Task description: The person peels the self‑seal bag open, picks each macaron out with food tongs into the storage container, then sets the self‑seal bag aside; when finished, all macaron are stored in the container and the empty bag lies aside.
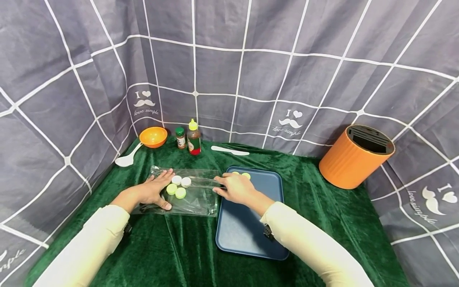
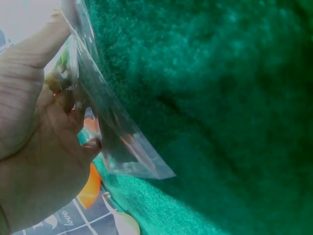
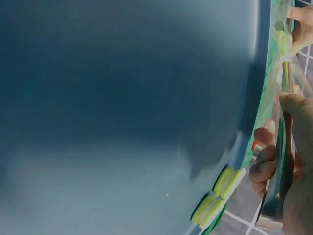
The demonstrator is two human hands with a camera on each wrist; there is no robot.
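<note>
Fingers (image 1: 165,175) of the person's left hand (image 1: 152,192) lay spread and flat on a clear plastic bag (image 1: 193,199), pinning it to the green velvet cloth (image 1: 172,251), just beside four round tablets (image 1: 178,186), two white and two yellow-green. Curled fingers of the right hand (image 1: 236,188) gripped metal tongs (image 1: 202,181) reaching over the bag toward the tablets. Two more tablets (image 1: 241,174) sat on the blue tray (image 1: 244,231) beside the bag.

the head view looks forward and down over the green worktop (image 1: 186,247). the left wrist view sits close on the clear bag (image 2: 117,142), which the head view shares at 10 o'clock. the right wrist view hugs the blue tray (image 3: 122,112).
</note>
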